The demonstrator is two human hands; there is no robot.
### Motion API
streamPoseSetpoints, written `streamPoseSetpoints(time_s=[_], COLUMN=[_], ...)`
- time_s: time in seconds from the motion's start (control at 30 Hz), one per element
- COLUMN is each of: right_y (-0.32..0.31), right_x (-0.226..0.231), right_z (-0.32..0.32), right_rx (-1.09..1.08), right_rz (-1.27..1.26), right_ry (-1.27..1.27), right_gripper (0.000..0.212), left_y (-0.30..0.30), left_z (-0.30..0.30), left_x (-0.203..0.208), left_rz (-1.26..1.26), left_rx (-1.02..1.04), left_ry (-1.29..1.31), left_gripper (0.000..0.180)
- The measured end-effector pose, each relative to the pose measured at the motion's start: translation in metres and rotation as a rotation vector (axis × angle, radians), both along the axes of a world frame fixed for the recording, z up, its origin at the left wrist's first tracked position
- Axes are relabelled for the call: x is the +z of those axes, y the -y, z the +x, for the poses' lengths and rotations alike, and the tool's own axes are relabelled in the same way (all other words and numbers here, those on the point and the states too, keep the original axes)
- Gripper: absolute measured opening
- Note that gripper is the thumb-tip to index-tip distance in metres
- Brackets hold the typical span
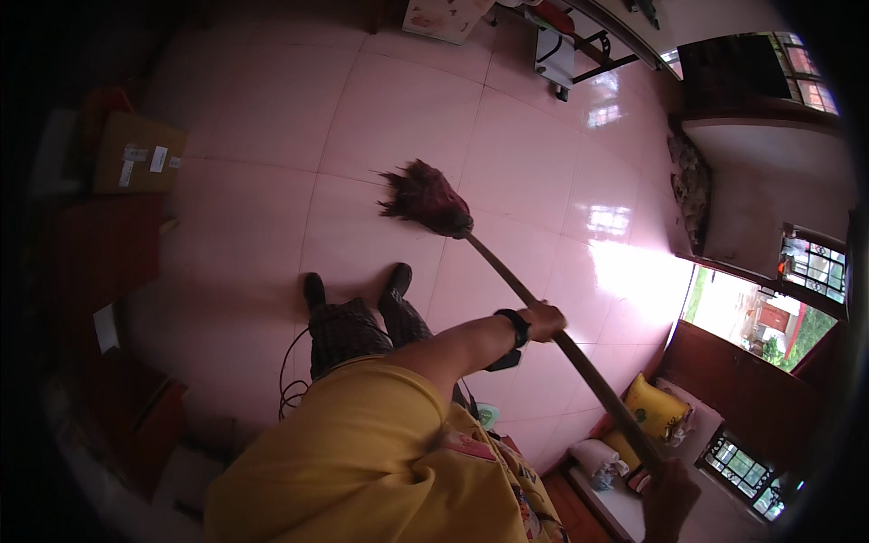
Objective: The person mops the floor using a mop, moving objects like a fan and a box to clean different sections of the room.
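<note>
A mop with a dark red, shaggy head (425,199) lies against the pink tiled floor (253,118), ahead of my feet. Its long wooden handle (593,376) slants down to the lower right. My left hand (544,321) is closed round the middle of the handle, its arm reaching across my body with a black band on the wrist. Farther up the handle, near its top end, my right hand (670,498) grips it in shadow. The handle's very end is hidden by that hand.
A cardboard box (140,154) stands at the left beside dark reddish furniture. Yellow and white sacks (656,407) sit at the lower right near an open doorway (751,312). A wheeled metal frame (555,59) is at the top. A dark cable (288,389) loops near my legs.
</note>
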State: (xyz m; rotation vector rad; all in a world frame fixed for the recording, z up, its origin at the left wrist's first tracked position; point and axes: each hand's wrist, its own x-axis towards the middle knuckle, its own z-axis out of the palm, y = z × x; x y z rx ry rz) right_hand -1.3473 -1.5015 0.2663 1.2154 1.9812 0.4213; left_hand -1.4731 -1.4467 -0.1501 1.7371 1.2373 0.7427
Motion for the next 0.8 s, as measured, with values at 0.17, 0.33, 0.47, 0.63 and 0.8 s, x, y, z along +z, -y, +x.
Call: streamPoseSetpoints(time_s=[0.17, 0.33, 0.47, 0.63, 0.8], right_y=[-0.015, -0.046, -0.026, 0.012, 0.072], right_x=[0.067, 0.012, -0.070, -0.096, -0.135], right_z=[0.037, -0.012, -0.107, -0.216, -0.319], right_rx=[0.278, 0.360, 0.402, 0.361, 0.644], right_rz=[0.186, -0.078, -0.572, -0.663, -0.704], right_ry=[-0.007, -0.203, -0.185, -0.056, 0.001], right_gripper=[0.020, 0.016, 0.016, 0.036, 0.032], left_y=[-0.010, 0.034, 0.120, 0.189, 0.294], left_z=[0.010, -0.058, -0.127, -0.213, -0.294], left_x=[0.086, 0.018, -0.040, -0.061, -0.084], left_rz=[0.135, 0.075, 0.081, -0.042, 0.004], left_rx=[0.054, 0.276, 0.647, 0.956, 1.383], left_ry=[0.057, -0.103, -0.168, -0.248, -0.239], left_gripper=[0.014, 0.010, 0.013, 0.014, 0.017])
